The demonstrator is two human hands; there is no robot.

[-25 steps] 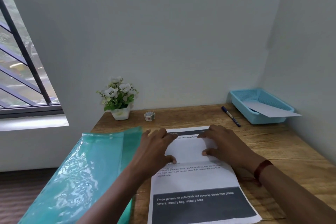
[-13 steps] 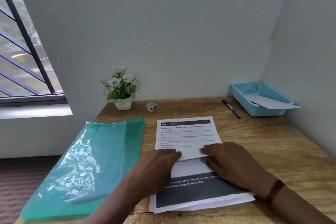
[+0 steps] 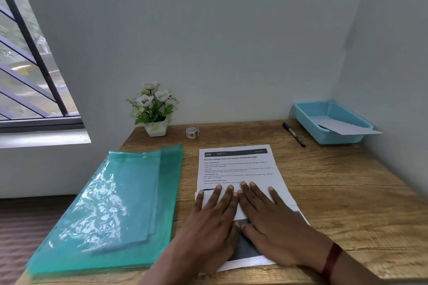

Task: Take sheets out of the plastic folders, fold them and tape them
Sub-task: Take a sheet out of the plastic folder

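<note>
Wood desk (image 3: 335, 180), pale corner (image 3: 344, 53), window (image 3: 27, 76) left; L hand (image 3: 208, 222), R hand (image 3: 275, 222) spread flat on sheet (image 3: 236, 166)

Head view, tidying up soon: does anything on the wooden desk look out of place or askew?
Yes. The white paper sheet in the light-blue plastic mesh basket at the back right lies askew: it rests tilted on the rim, and its corner juts out past it. Nothing else stands out.

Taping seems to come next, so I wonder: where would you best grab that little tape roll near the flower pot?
Probably pinch the tape roll across its round outer wall, coming from above and the front. It is small and seems to lie flat, bare desk surrounds it, and only the flower pot stands to its left.
</note>
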